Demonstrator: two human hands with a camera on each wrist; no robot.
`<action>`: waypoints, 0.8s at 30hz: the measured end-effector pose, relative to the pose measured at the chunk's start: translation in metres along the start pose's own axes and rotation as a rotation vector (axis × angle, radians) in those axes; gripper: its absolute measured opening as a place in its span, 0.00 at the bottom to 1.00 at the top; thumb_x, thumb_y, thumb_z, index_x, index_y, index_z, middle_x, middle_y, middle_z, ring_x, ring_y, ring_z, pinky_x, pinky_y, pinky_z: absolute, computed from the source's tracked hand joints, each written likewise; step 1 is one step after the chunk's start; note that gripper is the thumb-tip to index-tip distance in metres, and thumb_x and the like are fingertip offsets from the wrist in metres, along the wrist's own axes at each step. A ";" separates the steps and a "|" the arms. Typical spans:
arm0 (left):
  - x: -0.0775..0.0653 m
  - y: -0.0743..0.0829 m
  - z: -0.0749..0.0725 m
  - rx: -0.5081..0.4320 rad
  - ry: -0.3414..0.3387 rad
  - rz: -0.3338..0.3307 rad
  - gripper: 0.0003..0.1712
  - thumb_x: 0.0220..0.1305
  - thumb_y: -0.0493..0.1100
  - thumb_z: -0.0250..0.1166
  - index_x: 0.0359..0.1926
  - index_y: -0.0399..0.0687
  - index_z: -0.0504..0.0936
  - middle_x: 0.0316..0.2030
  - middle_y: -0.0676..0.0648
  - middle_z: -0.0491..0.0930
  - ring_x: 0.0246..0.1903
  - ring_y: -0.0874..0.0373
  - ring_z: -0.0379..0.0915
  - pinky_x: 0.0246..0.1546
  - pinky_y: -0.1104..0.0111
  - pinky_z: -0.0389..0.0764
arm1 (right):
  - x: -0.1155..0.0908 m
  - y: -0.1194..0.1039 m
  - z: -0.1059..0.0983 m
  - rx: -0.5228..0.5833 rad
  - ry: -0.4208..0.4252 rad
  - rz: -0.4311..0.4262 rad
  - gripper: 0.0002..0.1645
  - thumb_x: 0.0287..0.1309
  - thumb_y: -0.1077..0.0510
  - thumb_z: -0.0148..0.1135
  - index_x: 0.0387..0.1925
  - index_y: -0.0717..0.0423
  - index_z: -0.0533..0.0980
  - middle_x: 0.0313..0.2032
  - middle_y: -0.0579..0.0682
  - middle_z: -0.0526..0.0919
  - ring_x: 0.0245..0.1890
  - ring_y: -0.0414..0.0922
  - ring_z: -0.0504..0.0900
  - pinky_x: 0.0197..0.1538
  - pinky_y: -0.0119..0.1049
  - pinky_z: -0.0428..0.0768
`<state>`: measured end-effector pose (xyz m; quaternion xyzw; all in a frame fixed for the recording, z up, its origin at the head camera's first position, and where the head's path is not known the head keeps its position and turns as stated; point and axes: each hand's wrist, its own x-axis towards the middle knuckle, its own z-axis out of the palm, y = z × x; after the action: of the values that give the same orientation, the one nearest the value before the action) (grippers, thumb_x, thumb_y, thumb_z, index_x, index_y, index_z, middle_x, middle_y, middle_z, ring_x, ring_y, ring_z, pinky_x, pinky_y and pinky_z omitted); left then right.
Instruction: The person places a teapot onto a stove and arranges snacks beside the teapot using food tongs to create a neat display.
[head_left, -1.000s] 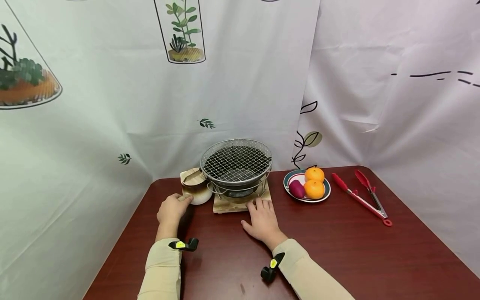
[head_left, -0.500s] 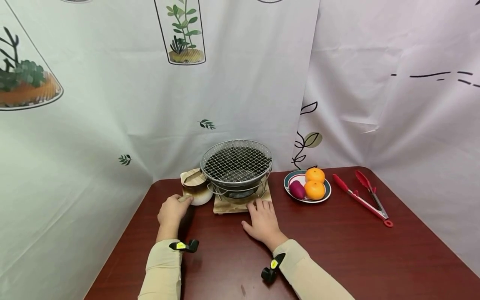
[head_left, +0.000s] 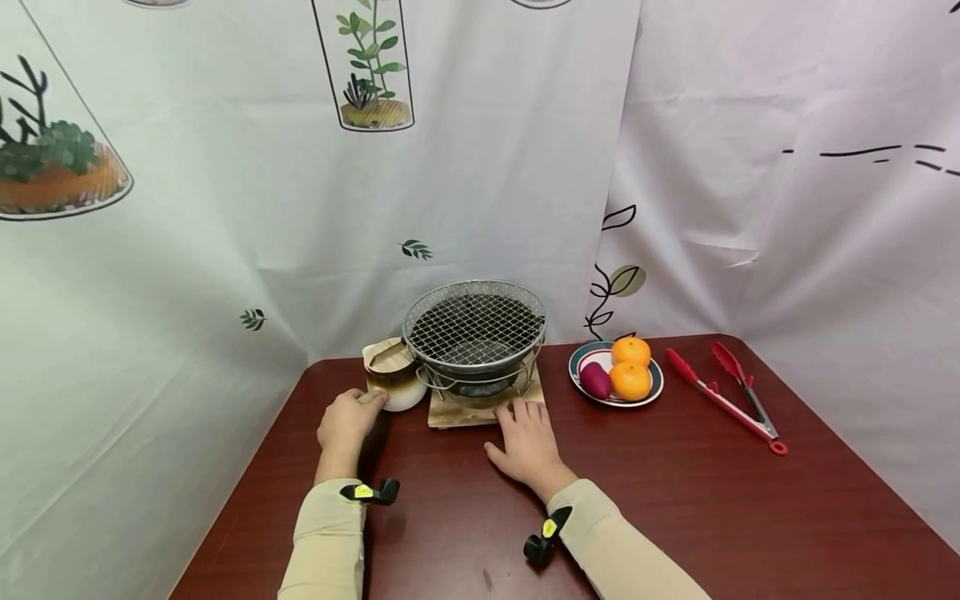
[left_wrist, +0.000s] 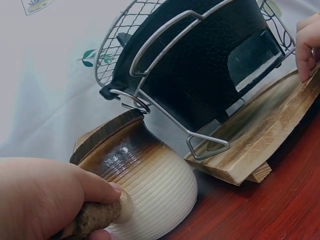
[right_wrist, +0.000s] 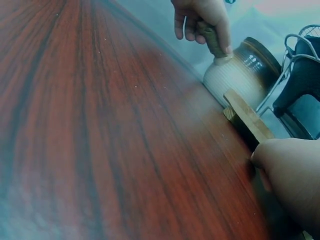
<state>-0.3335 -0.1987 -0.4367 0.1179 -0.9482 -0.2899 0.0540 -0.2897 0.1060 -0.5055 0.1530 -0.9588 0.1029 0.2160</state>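
Note:
My left hand [head_left: 348, 423] holds the short side handle [left_wrist: 97, 218] of a ceramic pot [left_wrist: 162, 182], the thumb and fingers pinching it. White and ribbed below, brown above, the pot stands upright with a wooden lid [head_left: 388, 357] on top. My right hand [head_left: 527, 446] rests its fingertips on the front edge of a wooden board [head_left: 459, 412], with the thumb spread toward the table. On that board stands a round black tabletop grill [left_wrist: 200, 70] in a wire stand, topped by a mesh grate [head_left: 476, 329]. The grill's rim comes close to the pot's lid.
Right of the grill, a green-rimmed plate [head_left: 628, 403] bears two oranges [head_left: 630, 379] and a purple fruit-like piece [head_left: 595, 380]. Red-tipped tongs [head_left: 727, 406] lie spread farther right on the dark red table [head_left: 675, 517]. A printed white cloth [head_left: 487, 183] hangs behind.

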 end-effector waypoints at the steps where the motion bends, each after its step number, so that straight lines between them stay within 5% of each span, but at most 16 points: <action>1: 0.000 0.000 0.001 -0.002 0.001 -0.002 0.38 0.64 0.68 0.59 0.59 0.43 0.80 0.57 0.31 0.79 0.52 0.31 0.76 0.44 0.40 0.76 | 0.000 0.000 0.000 0.000 -0.001 0.000 0.34 0.55 0.38 0.68 0.57 0.51 0.75 0.54 0.56 0.71 0.56 0.56 0.69 0.65 0.56 0.63; 24: 0.001 -0.005 0.006 -0.040 0.072 0.017 0.32 0.63 0.66 0.62 0.55 0.46 0.84 0.55 0.34 0.81 0.52 0.32 0.77 0.44 0.41 0.75 | -0.001 0.000 0.000 0.004 0.029 -0.020 0.34 0.54 0.38 0.69 0.55 0.53 0.76 0.53 0.57 0.72 0.55 0.57 0.71 0.63 0.56 0.65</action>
<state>-0.3349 -0.1995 -0.4442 0.1191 -0.9407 -0.3039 0.0927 -0.2891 0.1064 -0.5055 0.1614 -0.9538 0.1048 0.2308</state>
